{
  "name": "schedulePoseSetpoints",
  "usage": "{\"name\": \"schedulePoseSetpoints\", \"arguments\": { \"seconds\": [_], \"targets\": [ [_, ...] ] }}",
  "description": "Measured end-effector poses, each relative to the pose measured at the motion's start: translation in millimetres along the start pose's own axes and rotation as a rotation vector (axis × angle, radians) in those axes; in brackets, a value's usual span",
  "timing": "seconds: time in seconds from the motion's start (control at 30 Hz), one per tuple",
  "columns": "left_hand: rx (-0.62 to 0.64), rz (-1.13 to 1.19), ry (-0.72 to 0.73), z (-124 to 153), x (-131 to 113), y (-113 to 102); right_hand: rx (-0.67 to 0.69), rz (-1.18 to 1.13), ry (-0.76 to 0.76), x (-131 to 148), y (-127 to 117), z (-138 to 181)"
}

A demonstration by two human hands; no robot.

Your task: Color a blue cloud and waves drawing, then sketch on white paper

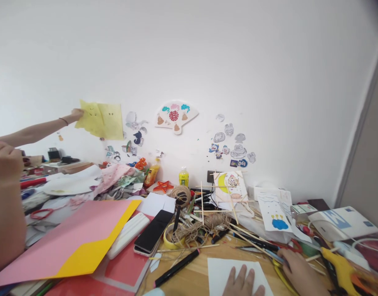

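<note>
My left hand (pixel 243 283) lies flat and open, fingers spread, on a white sheet of paper (pixel 220 271) at the near edge of the wooden desk (pixel 195 275). My right hand (pixel 300 271) rests just to its right, over yellow-handled scissors (pixel 283 276) and some pens. Its fingers lie together, and I cannot tell whether they grip anything. A black marker (pixel 176 268) lies left of the sheet. A yellow glue gun (pixel 341 267) sits right of my right hand.
At the far left, another person's hand (pixel 75 115) holds a yellow paper (pixel 102 120) against the white wall. The desk is crowded: pink and yellow card (pixel 68 238), black phone (pixel 153 236), twine (pixel 180 195), wooden sticks, a stick-framed drawing (pixel 230 187).
</note>
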State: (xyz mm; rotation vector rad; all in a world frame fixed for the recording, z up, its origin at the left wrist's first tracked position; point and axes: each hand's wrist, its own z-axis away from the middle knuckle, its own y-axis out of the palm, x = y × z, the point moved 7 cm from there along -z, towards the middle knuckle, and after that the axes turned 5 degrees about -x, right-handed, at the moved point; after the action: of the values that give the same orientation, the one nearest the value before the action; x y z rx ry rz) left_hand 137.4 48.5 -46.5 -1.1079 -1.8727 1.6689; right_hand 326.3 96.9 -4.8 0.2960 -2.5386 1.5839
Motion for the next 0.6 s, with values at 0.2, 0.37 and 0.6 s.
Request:
{"name": "schedulePoseSetpoints", "arguments": {
  "seconds": [0.2, 0.37, 0.6],
  "targets": [
    [0.047, 0.023, 0.052, 4.3, -1.6, -15.5, 0.040, 0.021, 0.005, -0.1, -1.3, 1.1],
    [0.046, 0.025, 0.064, 6.0, -0.5, -24.0, 0.020, 0.017, 0.004, 2.5, -5.6, 1.8],
    [0.073, 0.061, 0.089, 21.9, -8.1, -53.4, 0.022, 0.031, 0.041, 17.5, -20.8, 3.7]
  ]
}}
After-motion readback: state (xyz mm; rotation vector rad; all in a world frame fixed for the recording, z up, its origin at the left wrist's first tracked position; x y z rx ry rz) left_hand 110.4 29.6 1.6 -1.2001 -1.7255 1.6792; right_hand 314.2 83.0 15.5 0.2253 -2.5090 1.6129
